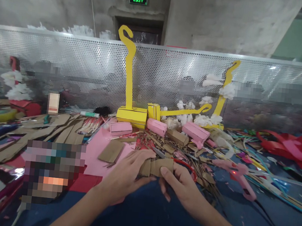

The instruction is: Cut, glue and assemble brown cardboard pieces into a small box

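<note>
Both hands on one small cardboard piece [158, 167], held up over the near side of the dark blue table [156, 218]. The piece sits directly between the two grips, its long axis running crosswise from one hand to the other; a crease shows across it, nearer the left-hand end. Neither hand is clearly closer — each has an end.

Left hand [129, 170]: comes in from lower left, fingers at the piece's far edge, thumb along the near edge; the gap between them is about as wide as the card. Right hand [183, 183]: forearm angled in from lower right, thumb pressed flat on the upper face, fingers curled behind and below — a close pinch, though the contact underneath is hidden.

Around the grip: red-handled scissors [194, 172] just beyond the right hand, partly covered by it, blades pointing left behind the card. Beyond and left of the left hand, a flat cardboard rectangle [111, 151] lies on a pink sheet [93, 157]. Well off to the right of the grip, a pink glue gun [241, 174]. Farther out, straight ahead, a yellow box [131, 115] bears an upright hooked neck [128, 78].
</note>
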A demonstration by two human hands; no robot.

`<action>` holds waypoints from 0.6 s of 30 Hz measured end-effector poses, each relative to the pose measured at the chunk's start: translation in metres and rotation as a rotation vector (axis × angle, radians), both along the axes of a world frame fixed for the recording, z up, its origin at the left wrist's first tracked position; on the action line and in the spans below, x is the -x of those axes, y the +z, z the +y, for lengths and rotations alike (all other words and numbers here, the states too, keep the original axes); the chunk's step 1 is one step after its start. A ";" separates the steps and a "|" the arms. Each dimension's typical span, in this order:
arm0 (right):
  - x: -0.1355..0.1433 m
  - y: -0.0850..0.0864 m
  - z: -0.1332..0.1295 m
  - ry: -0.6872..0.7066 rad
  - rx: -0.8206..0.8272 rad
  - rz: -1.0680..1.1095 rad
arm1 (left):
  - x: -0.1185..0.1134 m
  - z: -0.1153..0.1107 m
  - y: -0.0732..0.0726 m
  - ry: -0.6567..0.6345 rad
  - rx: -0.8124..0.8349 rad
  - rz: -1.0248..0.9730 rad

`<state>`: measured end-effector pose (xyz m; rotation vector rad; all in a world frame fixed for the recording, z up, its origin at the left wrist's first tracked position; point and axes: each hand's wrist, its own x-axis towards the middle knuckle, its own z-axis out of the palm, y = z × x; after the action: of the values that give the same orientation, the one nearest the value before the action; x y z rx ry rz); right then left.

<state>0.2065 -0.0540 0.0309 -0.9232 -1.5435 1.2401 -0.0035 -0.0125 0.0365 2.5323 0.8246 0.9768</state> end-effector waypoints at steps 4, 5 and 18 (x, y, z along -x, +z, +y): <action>0.000 -0.001 0.001 0.005 0.004 -0.002 | 0.001 -0.001 0.001 -0.006 0.019 -0.006; 0.001 -0.001 0.001 0.003 0.009 -0.002 | 0.001 -0.002 0.001 -0.012 0.021 -0.006; 0.001 0.001 0.002 -0.090 -0.007 0.020 | -0.001 -0.002 0.001 -0.018 -0.022 -0.021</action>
<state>0.2054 -0.0521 0.0315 -0.9626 -1.4734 1.1765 -0.0026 -0.0145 0.0379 2.5394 0.7878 1.0106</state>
